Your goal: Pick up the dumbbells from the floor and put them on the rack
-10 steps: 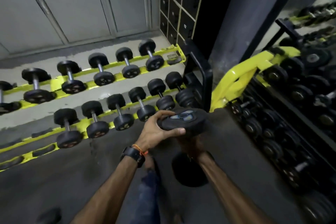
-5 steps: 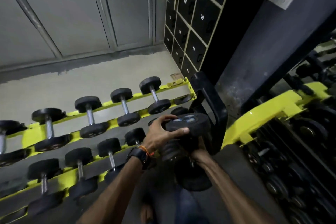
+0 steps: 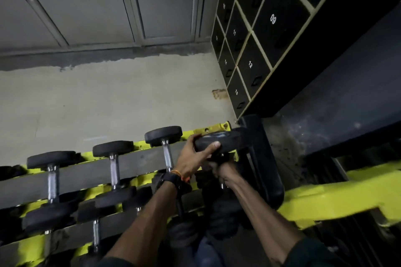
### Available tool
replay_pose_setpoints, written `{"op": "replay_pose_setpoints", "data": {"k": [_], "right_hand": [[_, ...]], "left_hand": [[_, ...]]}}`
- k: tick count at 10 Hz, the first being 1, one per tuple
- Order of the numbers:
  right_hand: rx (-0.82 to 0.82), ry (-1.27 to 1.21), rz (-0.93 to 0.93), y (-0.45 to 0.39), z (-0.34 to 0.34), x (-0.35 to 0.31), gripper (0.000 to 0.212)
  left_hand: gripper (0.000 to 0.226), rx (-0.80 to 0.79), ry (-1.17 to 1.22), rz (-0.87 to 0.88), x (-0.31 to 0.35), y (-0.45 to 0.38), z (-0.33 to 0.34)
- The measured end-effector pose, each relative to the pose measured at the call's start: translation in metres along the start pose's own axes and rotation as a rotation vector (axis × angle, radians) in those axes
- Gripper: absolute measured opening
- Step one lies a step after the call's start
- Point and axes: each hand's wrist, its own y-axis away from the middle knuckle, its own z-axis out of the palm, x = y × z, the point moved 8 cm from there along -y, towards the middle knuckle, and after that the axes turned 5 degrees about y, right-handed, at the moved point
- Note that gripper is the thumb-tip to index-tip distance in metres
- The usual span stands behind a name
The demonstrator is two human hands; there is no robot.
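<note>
The yellow rack (image 3: 138, 182) runs across the lower left, its two tiers rising toward a black end post (image 3: 260, 158) that stands at its right end. Behind the rack lies a bare concrete floor (image 3: 108, 97), and beyond that floor a grey panelled wall (image 3: 86, 2). Above and to the right of the rack's end post hangs a block of black lockers (image 3: 260, 34) with white numbers (08, 09, 11 and 12 can be read). A second yellow frame (image 3: 338, 197) sits to the right of the rack, past the post, with dark blurred weights below it.

Three racked dumbbells (image 3: 112, 171) lie across the rack's upper tier with chrome handles, and more rest on the lower tier, partly hidden by the arms.

The held dumbbell (image 3: 221, 140) is at the right end of the rack's upper tier, tipped nearly on end, its far head level with the rear rail and just beside the end post; whether it already rests on the rails cannot be told.

The left hand (image 3: 193, 158) wraps that upper head, thumb along its near edge and fingers curled over the far side. The right hand (image 3: 217, 168) sits under the head, closed around the handle. A dark watch (image 3: 171, 180) and an orange band circle the left wrist.
</note>
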Motion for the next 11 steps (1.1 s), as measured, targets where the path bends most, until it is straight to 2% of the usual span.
{"op": "replay_pose_setpoints", "data": {"k": [1, 2, 3, 4, 5, 6, 8, 10, 11], "right_hand": [[-0.1, 0.086, 0.107, -0.075, -0.006, 0.006, 0.014], [-0.121, 0.017, 0.116, -0.13, 0.004, -0.007, 0.02], [-0.122, 0.128, 0.161, -0.155, 0.008, -0.008, 0.018], [-0.115, 0.37, 0.196, -0.174, 0.003, 0.004, 0.044], [-0.135, 0.458, 0.248, -0.18, 0.0, 0.016, 0.053], [-0.128, 0.445, 0.269, -0.182, -0.001, 0.018, 0.048], [-0.112, 0.229, 0.309, -0.17, -0.004, 0.005, 0.049], [-0.123, 0.186, 0.308, -0.146, -0.011, -0.026, 0.047], [-0.091, 0.29, 0.261, -0.124, -0.013, -0.045, 0.055]], "left_hand": [[0.091, 0.089, -0.03, -0.026, -0.002, -0.059, 0.007], [0.079, 0.193, -0.114, -0.067, -0.011, -0.11, 0.008], [0.074, 0.219, -0.171, -0.134, -0.022, -0.141, 0.006], [0.068, 0.191, -0.215, -0.198, -0.044, -0.161, 0.007], [0.061, 0.169, -0.262, -0.211, -0.055, -0.177, 0.004], [0.061, 0.132, -0.304, -0.237, -0.055, -0.184, 0.011], [0.063, 0.087, -0.326, -0.273, -0.052, -0.189, 0.005], [0.062, 0.057, -0.281, -0.22, -0.041, -0.173, 0.001], [0.055, 0.015, -0.202, -0.153, -0.026, -0.147, -0.014]]}}
